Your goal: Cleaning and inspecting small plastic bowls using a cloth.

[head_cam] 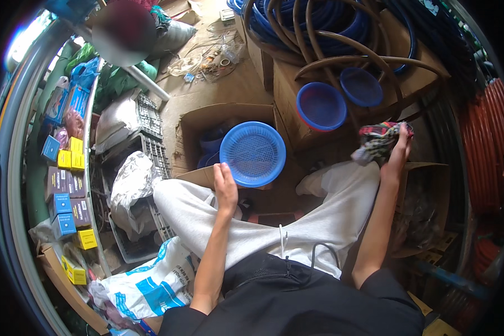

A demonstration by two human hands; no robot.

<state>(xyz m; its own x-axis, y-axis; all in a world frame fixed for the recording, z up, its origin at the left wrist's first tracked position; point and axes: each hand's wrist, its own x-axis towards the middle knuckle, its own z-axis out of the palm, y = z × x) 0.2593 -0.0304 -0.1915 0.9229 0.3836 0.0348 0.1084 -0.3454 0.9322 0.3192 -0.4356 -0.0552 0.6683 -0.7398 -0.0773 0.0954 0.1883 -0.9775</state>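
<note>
My left hand [225,189] grips the lower left rim of a round blue plastic basket [253,154] with a perforated bottom, held over the front part of an open cardboard box [218,111]. More blue plastic items [210,145] lie inside that box. My right hand [398,151], out to the right above my knee, holds a crumpled multicoloured knitted cloth [376,140], slightly blurred. Beyond it, a blue basket with red beneath its rim [321,106] and another blue basket [361,87] rest on a cardboard carton.
Coiled brown and blue hoses [315,33] lie on cartons [285,84] ahead. A shelf of small boxes [69,193], plastic crates [155,147] and a printed white sack [151,281] stand left. At right are an open carton [424,168] and red coiled tubing [485,147].
</note>
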